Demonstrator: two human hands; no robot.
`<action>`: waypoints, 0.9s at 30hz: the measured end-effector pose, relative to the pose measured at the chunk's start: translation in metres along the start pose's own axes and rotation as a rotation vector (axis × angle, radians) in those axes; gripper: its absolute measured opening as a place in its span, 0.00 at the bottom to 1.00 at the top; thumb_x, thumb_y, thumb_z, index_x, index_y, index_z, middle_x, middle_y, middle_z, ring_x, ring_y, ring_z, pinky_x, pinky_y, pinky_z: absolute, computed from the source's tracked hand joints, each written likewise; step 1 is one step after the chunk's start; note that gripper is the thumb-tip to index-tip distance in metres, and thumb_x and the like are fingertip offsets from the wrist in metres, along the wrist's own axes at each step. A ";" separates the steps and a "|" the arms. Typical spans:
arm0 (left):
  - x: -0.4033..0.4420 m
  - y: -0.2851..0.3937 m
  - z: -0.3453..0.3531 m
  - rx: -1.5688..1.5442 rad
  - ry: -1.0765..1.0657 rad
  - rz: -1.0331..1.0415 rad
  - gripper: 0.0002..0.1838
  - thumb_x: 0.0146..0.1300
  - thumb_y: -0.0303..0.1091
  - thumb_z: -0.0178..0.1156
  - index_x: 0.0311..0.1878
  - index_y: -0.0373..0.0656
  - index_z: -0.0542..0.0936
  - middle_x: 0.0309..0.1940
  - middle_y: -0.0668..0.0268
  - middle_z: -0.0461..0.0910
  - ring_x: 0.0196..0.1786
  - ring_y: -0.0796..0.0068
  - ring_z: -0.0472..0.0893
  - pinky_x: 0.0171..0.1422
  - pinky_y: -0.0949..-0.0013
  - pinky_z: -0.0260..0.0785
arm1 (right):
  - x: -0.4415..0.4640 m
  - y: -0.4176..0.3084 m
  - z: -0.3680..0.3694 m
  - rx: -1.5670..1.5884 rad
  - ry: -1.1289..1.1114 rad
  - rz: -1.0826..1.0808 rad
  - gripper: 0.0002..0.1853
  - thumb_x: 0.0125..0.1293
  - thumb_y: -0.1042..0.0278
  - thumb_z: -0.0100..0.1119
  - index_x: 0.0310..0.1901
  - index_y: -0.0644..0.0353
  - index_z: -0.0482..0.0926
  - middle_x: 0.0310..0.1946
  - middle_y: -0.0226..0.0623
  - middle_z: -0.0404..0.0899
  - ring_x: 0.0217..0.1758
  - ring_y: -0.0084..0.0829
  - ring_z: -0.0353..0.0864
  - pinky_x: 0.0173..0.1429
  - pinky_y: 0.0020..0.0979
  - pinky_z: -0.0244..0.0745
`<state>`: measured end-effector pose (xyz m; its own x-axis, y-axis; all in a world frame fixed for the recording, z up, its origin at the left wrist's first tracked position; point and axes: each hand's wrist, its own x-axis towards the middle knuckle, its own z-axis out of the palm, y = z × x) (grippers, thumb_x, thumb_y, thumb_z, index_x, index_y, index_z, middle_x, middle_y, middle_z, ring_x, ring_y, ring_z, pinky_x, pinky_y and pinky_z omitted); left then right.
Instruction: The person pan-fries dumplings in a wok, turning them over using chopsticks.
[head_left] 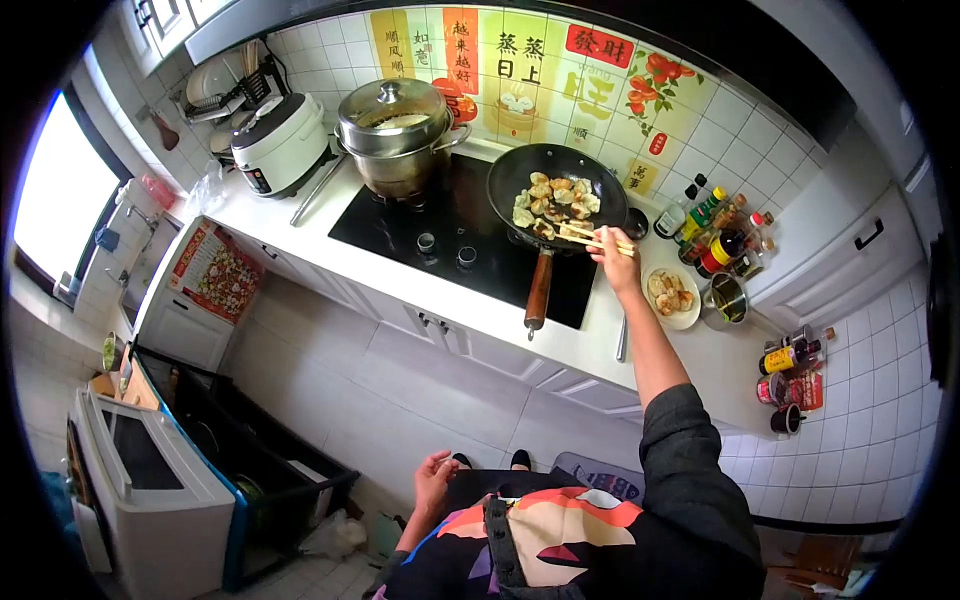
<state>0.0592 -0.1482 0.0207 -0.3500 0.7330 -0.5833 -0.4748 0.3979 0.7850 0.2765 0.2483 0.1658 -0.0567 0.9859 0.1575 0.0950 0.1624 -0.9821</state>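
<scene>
My right hand [612, 250] is closed around a pair of wooden chopsticks [578, 235], whose tips reach into a black frying pan [507, 178]. Several browned dumplings [552, 200] lie in the pan, close to the chopstick tips. The pan rests on the black glass hob [400, 225], its wooden handle [540, 290] pointing toward me. Right of the pan, below my right wrist, a white plate [683, 320] holds several fried dumplings [668, 292]. My left hand [434, 480] hangs low before my apron [560, 530], fingers loosely bent and apart, with nothing visible in it.
A lidded steel steamer pot [395, 165] stands on the hob's left side. Further left is a white rice cooker [280, 145]. Several sauce bottles [715, 235] crowd the back right corner, near a metal container [724, 300]. A long utensil [622, 340] lies at the counter's front edge.
</scene>
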 end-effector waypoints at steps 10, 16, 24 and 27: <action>0.023 0.052 -0.042 0.033 0.043 -0.072 0.13 0.55 0.27 0.48 0.44 0.38 0.68 0.29 0.65 0.75 0.35 0.77 0.74 0.39 0.75 0.65 | 0.052 0.010 0.081 -0.504 -0.216 -0.260 0.07 0.51 0.71 0.47 0.32 0.59 0.73 0.28 0.42 0.74 0.31 0.36 0.74 0.35 0.30 0.67; 0.062 0.071 -0.091 0.053 0.078 -0.045 0.11 0.54 0.26 0.49 0.42 0.38 0.70 0.30 0.65 0.76 0.34 0.78 0.74 0.36 0.77 0.64 | 0.070 0.028 0.104 -0.644 -0.057 -0.361 0.07 0.53 0.70 0.47 0.32 0.61 0.73 0.27 0.42 0.74 0.31 0.37 0.75 0.36 0.30 0.68; 0.088 0.082 -0.105 0.069 0.033 -0.054 0.11 0.54 0.27 0.49 0.42 0.40 0.70 0.29 0.66 0.76 0.33 0.79 0.74 0.35 0.78 0.63 | 0.088 0.032 0.091 0.269 0.368 0.404 0.12 0.56 0.67 0.46 0.40 0.66 0.67 0.35 0.44 0.72 0.34 0.37 0.77 0.36 0.28 0.74; 0.093 0.085 -0.094 0.055 0.032 -0.041 0.11 0.54 0.27 0.49 0.42 0.40 0.70 0.29 0.66 0.76 0.33 0.79 0.74 0.35 0.78 0.63 | 0.087 0.029 0.078 0.199 0.273 0.387 0.12 0.57 0.67 0.44 0.40 0.64 0.67 0.35 0.42 0.72 0.34 0.36 0.77 0.37 0.28 0.74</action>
<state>-0.0895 -0.0984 0.0134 -0.3570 0.6979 -0.6209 -0.4449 0.4574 0.7700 0.1971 0.3356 0.1426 0.2095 0.9513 -0.2261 -0.1345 -0.2010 -0.9703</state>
